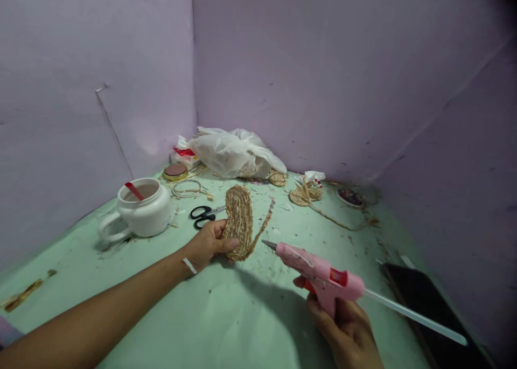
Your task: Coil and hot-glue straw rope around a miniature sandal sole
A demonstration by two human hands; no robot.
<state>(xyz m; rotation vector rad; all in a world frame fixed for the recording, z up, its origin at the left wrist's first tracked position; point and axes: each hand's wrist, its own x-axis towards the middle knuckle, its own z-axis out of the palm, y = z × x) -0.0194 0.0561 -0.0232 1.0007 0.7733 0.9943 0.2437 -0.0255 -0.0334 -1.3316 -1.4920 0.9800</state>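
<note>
My left hand (214, 242) grips the lower left edge of an oval coil of braided straw cord (239, 218), thumb across its face. The cord's loose end (264, 222) sticks out at the lower right and curves upward. In my right hand (343, 326) is a pink hot glue gun (319, 272), its metal nozzle pointing left toward the loose end, apart from it. A long clear glue stick (420, 315) juts from the gun's back. Black-handled scissors (204, 216) lie just behind my left hand, their blade tips hidden by the coil.
At left stands a white mug (145, 210) with a red stick inside. Behind lie a ring (186, 189), a round tin (175, 171) and a plastic bag (238, 153). Straw pieces (301, 196) and a dark round object (350, 197) lie back right; a dark flat object (428, 310) is at right.
</note>
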